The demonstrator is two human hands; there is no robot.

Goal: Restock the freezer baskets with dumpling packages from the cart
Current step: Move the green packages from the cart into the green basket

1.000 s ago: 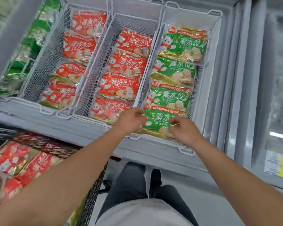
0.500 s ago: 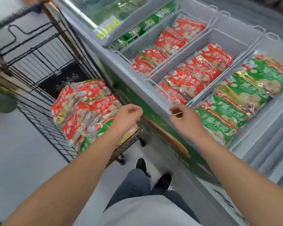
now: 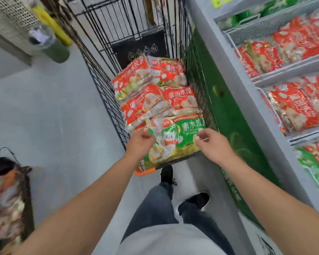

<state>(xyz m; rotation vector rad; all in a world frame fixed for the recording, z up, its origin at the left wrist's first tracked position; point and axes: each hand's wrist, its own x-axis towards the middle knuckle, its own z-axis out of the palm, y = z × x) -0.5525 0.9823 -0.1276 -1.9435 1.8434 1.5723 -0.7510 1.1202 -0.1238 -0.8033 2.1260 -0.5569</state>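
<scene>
Both hands left the freezer [image 3: 206, 57] and now reach, fingers loosely curled, holding nothing, for the green bag [image 3: 175, 138] in the cart [image 3: 107, 92]: left hand [image 3: 140, 144], right hand [image 3: 213, 144].

Both hands have left the freezer basket [image 3: 291, 57] for the cart [image 3: 107, 92]. The left hand [image 3: 140, 142] and right hand [image 3: 213, 144] now flank the green package [image 3: 175, 138], apparently touching its edges.

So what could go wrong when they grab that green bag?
The green dumpling package lies on top of the red packages in the cart; pulling it could shift them. The left hand and right hand reach near its edges, so the slick bag might slip.
</scene>
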